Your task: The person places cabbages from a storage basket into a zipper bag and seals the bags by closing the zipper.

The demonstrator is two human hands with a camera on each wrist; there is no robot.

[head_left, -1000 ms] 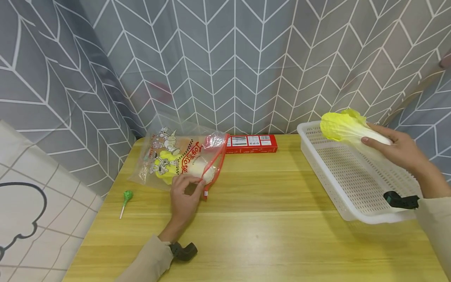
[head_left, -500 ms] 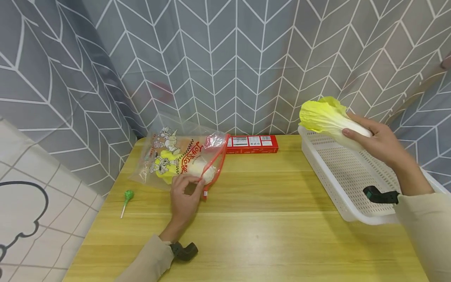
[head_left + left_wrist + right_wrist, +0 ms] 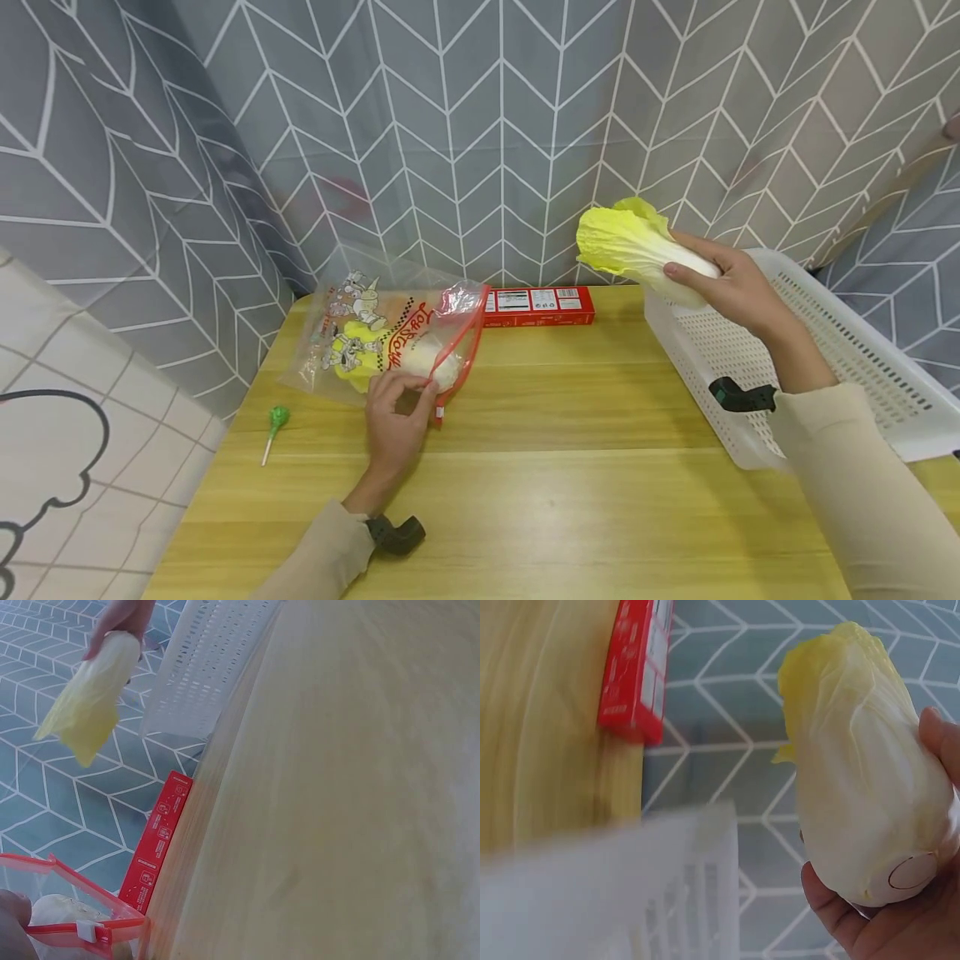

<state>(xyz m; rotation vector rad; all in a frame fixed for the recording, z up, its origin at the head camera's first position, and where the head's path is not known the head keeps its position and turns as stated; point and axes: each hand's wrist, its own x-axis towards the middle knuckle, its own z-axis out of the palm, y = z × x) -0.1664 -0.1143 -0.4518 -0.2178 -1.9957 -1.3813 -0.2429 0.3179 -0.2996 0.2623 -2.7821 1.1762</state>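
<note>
A person's two bare hands, the left hand (image 3: pixel 396 421) and the right hand (image 3: pixel 731 287), emerge from long, loose sleeves of pale beige cloth: the left beige sleeve (image 3: pixel 318 560) ends at the wrist, and the right beige sleeve (image 3: pixel 855 492) wrinkles softly along the forearm. Each wrist carries a small black, angular plastic device strapped at the cuff, the left black wrist device (image 3: pixel 395 534) and the right black wrist device (image 3: pixel 741 396). No rings or gloves show on either hand.
</note>
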